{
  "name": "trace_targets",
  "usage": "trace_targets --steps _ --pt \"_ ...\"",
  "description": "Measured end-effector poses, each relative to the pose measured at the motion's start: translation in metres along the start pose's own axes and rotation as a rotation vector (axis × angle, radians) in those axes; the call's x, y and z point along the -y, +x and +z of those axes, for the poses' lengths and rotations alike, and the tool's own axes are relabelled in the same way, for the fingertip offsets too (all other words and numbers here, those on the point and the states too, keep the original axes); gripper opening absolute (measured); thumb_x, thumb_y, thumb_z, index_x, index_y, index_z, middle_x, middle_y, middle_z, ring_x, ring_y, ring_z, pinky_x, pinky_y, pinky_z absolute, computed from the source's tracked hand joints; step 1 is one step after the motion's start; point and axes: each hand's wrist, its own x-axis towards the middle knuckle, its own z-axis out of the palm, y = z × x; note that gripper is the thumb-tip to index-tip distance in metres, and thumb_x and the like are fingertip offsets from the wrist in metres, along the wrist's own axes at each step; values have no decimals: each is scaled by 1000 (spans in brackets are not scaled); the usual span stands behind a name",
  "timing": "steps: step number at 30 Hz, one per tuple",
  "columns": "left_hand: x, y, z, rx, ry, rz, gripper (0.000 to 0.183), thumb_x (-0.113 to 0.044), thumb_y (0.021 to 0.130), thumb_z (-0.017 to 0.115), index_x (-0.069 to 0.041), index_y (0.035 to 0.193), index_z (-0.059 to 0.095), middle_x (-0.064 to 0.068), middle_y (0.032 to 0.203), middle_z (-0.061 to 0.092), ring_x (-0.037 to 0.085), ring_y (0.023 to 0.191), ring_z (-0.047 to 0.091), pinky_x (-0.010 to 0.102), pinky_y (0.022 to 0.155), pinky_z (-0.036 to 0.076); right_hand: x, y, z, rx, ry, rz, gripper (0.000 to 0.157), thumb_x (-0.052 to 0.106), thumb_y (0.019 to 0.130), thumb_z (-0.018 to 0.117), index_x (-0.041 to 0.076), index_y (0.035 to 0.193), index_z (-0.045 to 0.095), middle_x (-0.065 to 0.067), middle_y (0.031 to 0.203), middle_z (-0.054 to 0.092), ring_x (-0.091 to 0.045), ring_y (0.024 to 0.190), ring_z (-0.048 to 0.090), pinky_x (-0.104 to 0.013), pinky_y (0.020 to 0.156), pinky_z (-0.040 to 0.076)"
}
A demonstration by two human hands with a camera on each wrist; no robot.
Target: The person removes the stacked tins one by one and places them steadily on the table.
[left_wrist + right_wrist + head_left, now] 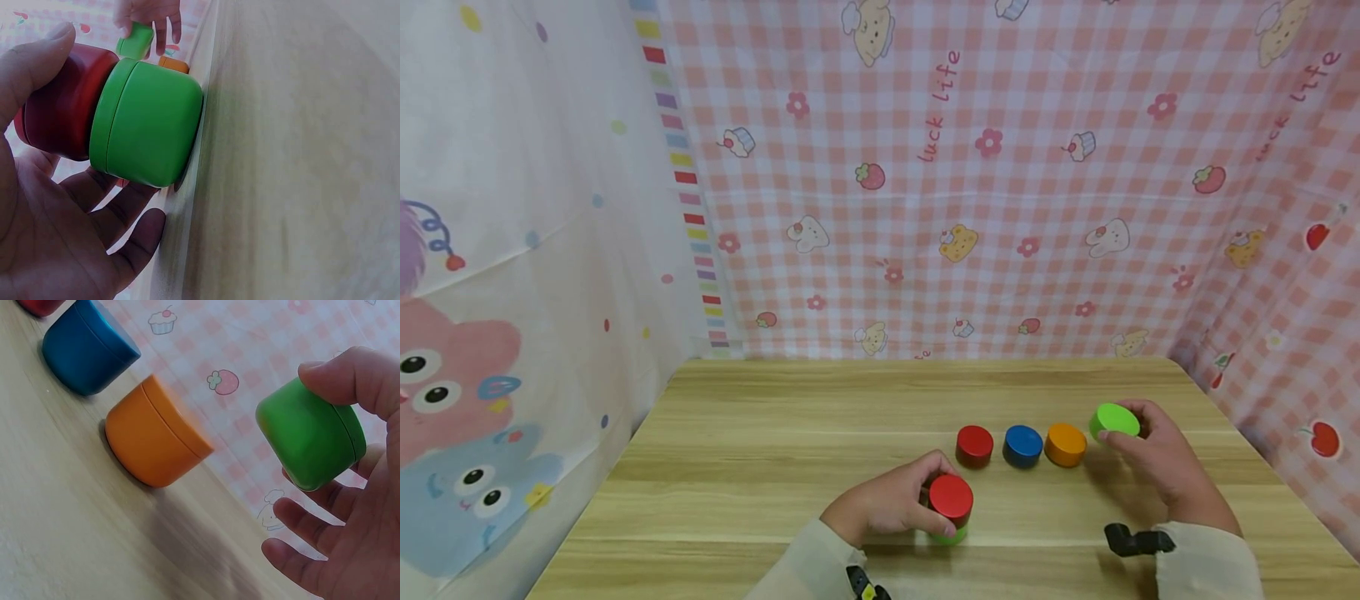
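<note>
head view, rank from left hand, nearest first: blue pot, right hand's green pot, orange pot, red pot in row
1. Red pot: row's left end
2. Blue pot: row's middle
3. Orange pot: row's right end
4. Green pot: farthest right, in right hand

From the head, looked forward and down from the near side of the orange container (1065, 445), far enough back for the tabletop (760, 433) and the checked cloth (917, 208) behind. From the left wrist, faced the orange container from its left, low, sideways and close up on the left hand (887, 504). From the right wrist, looked past the orange container to the same cloth, tilted and close. Shared the orange container and right hand (1165, 457) in all three.
</note>
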Motion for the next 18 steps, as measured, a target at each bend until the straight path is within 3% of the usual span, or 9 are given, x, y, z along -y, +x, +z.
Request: trace_targets --steps 11,18 --pt "0 -1 0 -5 7 -6 48 -12 86 87 -24 122 57 -9 118 68 9 112 61 34 108 42 -7 1 -1 -10 -9 10 60 19 101 71 -6 145 39 3 119 53 -2 96 52 -19 80 50" --pt "0 0 0 -4 5 -4 49 -11 85 87 -24 122 57 -9 118 68 9 112 61 35 108 42 -13 2 -4 -18 -42 30 62 23 102 70 -6 147 38 -12 130 53 -4 97 51 -19 79 50"
